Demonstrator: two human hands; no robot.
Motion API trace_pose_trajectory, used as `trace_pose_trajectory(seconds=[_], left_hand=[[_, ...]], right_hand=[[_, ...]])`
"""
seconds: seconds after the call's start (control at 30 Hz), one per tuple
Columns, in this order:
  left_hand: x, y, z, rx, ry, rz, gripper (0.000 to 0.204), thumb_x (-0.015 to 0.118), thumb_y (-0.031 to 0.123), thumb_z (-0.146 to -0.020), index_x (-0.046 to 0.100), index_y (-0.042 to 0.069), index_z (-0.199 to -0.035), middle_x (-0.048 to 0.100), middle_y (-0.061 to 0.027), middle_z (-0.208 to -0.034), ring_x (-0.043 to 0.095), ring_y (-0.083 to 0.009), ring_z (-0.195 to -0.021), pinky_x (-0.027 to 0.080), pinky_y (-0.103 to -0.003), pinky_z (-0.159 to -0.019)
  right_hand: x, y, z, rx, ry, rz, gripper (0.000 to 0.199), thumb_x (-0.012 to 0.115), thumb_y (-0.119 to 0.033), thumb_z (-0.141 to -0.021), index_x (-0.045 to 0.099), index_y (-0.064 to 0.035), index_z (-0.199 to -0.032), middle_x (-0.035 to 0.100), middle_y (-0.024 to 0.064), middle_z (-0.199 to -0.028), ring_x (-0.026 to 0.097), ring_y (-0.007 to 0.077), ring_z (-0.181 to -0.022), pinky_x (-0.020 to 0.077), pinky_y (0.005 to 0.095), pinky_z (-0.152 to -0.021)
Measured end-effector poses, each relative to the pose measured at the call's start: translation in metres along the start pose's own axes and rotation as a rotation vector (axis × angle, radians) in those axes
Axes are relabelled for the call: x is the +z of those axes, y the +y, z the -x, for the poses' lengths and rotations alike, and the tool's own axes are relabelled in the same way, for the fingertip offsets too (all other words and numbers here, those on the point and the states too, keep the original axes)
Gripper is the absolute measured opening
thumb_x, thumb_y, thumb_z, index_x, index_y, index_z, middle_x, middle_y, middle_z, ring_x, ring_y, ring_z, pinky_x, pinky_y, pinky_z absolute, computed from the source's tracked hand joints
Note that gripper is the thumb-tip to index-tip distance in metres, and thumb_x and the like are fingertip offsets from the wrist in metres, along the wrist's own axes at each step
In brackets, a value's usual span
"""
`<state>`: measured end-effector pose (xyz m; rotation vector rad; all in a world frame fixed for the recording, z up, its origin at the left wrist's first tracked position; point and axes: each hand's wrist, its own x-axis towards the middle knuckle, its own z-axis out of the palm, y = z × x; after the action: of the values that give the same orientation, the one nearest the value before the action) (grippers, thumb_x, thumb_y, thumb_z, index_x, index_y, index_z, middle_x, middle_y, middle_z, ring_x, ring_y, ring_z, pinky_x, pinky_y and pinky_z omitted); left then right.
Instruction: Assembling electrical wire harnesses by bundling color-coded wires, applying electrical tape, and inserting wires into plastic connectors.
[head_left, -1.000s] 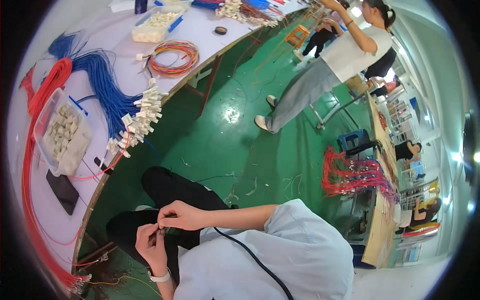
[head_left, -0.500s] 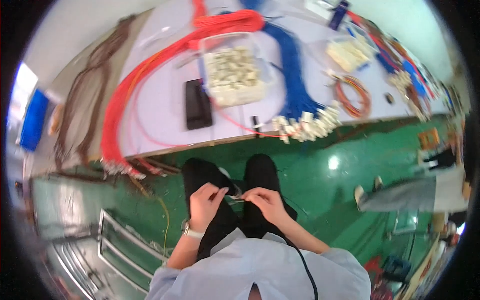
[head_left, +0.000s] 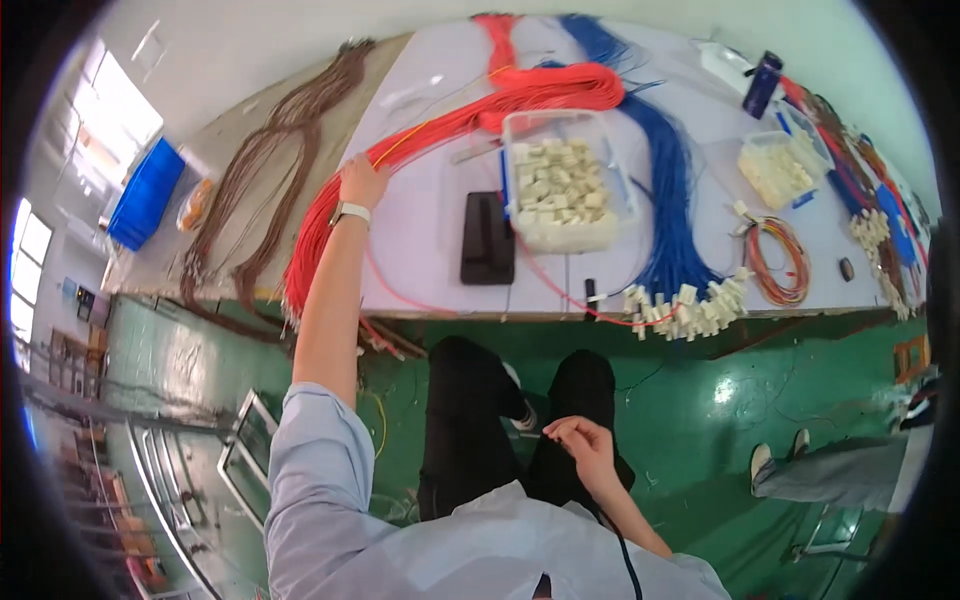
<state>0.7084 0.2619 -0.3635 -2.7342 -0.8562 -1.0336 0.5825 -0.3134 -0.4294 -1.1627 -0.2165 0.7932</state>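
My left hand (head_left: 363, 183) reaches out over the bundle of red wires (head_left: 455, 115) on the table, its fingers curled down onto the wires beside a yellow wire (head_left: 413, 131). A pale watch band circles that wrist. Over my right thigh, my right hand (head_left: 585, 447) is held with thumb and fingers pinched together; anything between the fingertips is too small to make out. White connectors (head_left: 563, 185) fill a clear plastic box (head_left: 568, 240) in front of me. Right of it hang blue wires (head_left: 672, 190) ending in white connectors (head_left: 690, 312) at the table edge.
A black phone (head_left: 488, 238) lies left of the box. Brown wires (head_left: 300, 130) stretch along the far left, near a blue bin (head_left: 146, 195). To the right are a coiled multicoloured harness (head_left: 778, 262), another connector box (head_left: 777, 170) and a dark can (head_left: 763, 85). A person's legs (head_left: 840, 473) show at right.
My left hand has left my right hand above my lap and moved forward and left onto the red wires. My right hand stays over my thigh. The view has shifted.
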Motion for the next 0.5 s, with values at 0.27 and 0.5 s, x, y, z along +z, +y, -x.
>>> trace_pose_trajectory(seconds=[0.27,0.5], left_hand=[[0.035,0.034,-0.016,-0.089,-0.353,0.024,0.028,0.059,0.032,-0.087,0.064,0.004,-0.091,0.068,-0.0206,-0.092,0.065,-0.0382,-0.09,0.051,-0.051,-0.078],[-0.005,0.016,-0.002,-0.051,-0.095,0.331,0.016,0.06,0.019,-0.087,0.063,0.004,-0.09,0.066,-0.018,-0.083,0.064,-0.0322,-0.078,0.051,-0.043,-0.071]], right_hand=[[-0.013,-0.007,0.015,-0.084,0.07,0.05,0.014,0.054,-0.005,-0.094,0.064,0.0035,-0.089,0.067,0.0087,-0.098,0.059,0.0119,-0.091,0.046,0.0251,-0.085],[-0.007,-0.007,0.006,-0.062,-0.058,0.088,0.017,0.056,-0.01,-0.096,0.065,0.0033,-0.091,0.068,0.0065,-0.097,0.058,0.0099,-0.09,0.0455,0.0241,-0.083]])
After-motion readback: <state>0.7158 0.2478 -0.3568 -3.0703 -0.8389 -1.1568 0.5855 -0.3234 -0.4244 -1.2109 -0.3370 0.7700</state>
